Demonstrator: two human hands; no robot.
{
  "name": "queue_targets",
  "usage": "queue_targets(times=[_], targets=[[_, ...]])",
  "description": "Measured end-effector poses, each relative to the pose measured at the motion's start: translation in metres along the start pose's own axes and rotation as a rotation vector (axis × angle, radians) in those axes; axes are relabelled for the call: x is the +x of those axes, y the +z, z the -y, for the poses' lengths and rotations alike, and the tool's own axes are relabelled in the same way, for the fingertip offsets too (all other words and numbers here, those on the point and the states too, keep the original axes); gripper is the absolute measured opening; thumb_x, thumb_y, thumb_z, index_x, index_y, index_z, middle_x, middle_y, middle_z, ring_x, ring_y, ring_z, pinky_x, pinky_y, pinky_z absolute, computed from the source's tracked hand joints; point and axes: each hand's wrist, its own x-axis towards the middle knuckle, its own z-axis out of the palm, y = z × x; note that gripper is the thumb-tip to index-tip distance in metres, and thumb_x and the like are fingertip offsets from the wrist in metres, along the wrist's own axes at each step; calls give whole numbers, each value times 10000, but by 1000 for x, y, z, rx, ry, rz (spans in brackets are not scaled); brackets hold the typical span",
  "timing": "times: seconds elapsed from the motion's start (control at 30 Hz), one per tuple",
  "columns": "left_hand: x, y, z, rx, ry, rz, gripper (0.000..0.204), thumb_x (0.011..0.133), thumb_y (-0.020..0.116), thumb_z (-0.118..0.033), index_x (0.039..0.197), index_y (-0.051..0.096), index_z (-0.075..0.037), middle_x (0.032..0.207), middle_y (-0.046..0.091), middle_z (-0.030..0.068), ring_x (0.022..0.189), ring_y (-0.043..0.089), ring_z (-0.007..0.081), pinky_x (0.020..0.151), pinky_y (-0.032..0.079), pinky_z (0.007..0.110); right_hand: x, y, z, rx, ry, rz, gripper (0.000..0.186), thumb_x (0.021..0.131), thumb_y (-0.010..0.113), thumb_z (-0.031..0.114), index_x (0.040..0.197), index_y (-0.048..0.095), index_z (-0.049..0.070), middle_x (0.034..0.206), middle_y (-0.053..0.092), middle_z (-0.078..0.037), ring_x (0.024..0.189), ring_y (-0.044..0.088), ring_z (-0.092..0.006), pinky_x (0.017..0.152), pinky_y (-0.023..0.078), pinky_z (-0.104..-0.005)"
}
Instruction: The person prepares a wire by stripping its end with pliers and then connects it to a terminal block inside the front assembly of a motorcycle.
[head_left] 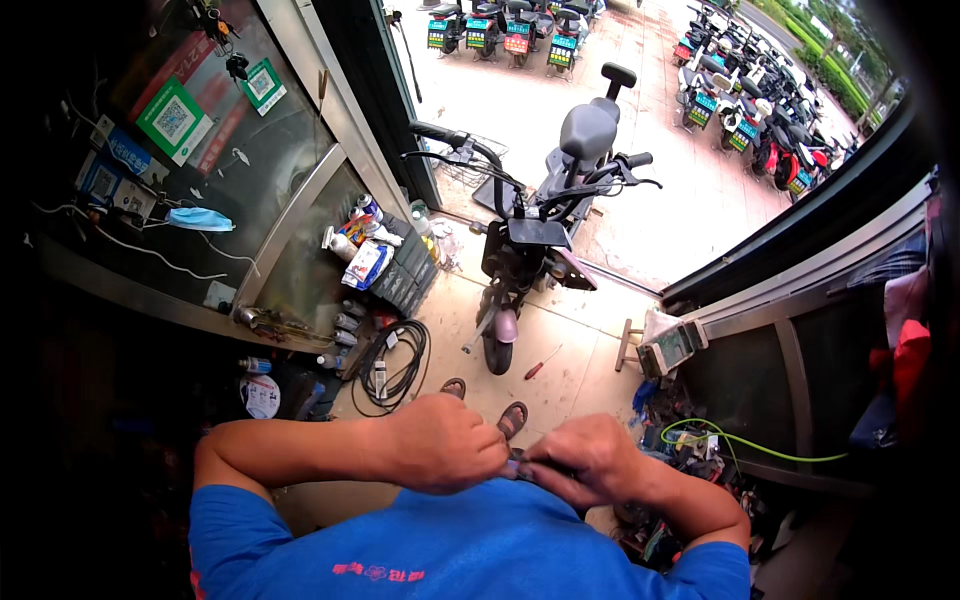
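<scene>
Close together in front of my blue shirt [430,540], both hands are curled round something small. My left hand [455,445] is closed, its knuckles turned up and its fingertips hidden. Beside it, my right hand [590,455] is closed too, with thumb and fingers pinched together. Between them shows a sliver of a small purplish and dark thing [513,467], too covered to name. Beyond my sandalled feet, an electric scooter [520,235] stands in the doorway, its front wheel toward me. A screwdriver [536,369] with a reddish handle lies on the floor by that wheel.
A coiled black cable [428,350] lies left of my feet, near a dark crate [405,275] topped with bottles and packs. At right are a small stool [628,345], a green hose [770,447] and piled parts. Several parked scooters [740,120] stand outside.
</scene>
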Motion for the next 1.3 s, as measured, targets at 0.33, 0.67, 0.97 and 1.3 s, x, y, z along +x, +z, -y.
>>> queue_targets(times=[0.33,0.67,0.97,1.3], targets=[[7,-29,-21,-336,61,-134,300,951,726,-216,734,547,-115,685,487,14,565,569,193,461,436,350,3,-31,51,124,-14,118,148,875,813,94,999,733,75,732,687,-95,611,675,-286,541,524,-389],[1,-32,-26,-630,-81,-143,297,972,700,-180,752,526,-82,632,502,81,533,561,294,507,438,428,7,-38,51,340,111,175,100,927,752,49,1024,729,47,754,687,-128,639,689,-316,573,536,-397],[6,-26,1,-665,-328,-145,291,1027,654,-215,787,578,-69,672,572,103,609,618,338,581,467,443,20,-48,31,464,483,88,100,996,730,101,1021,738,4,803,736,-75,739,716,-106,634,543,-306],[10,5,14,-603,-510,-372,163,979,544,-37,943,703,-29,792,715,74,674,692,218,650,536,342,19,-2,-11,888,527,-266,170,1062,671,135,1075,689,-34,878,699,-24,730,673,-61,612,580,-225]])
